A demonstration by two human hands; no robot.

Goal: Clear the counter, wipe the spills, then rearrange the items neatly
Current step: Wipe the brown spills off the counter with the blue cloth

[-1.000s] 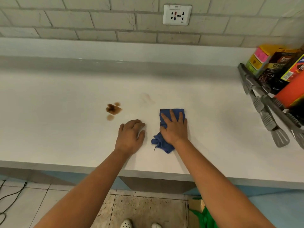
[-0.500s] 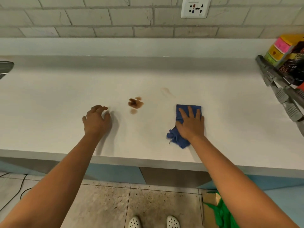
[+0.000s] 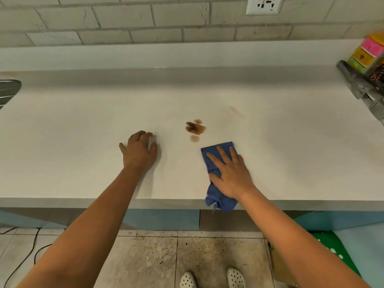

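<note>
A brown spill (image 3: 195,128) sits on the white counter (image 3: 83,125), near its middle. Just below and right of it lies a blue cloth (image 3: 218,150), whose near end hangs over the counter's front edge. My right hand (image 3: 230,173) presses flat on the cloth with straight, spread fingers. My left hand (image 3: 139,150) rests on the bare counter left of the spill, fingers loosely bent, holding nothing. A faint smear (image 3: 233,110) shows up and right of the spill.
Colourful packets (image 3: 369,53) and grey tongs (image 3: 361,88) crowd the counter's far right. A metal object (image 3: 8,90) pokes in at the left edge. A wall socket (image 3: 264,5) is above. Below are tiled floor, a cable (image 3: 27,252) and a green bag (image 3: 332,248).
My right hand slid the cloth left and toward the front edge, closer below the spill. My left hand stays left of the spill. The view shifted left.
</note>
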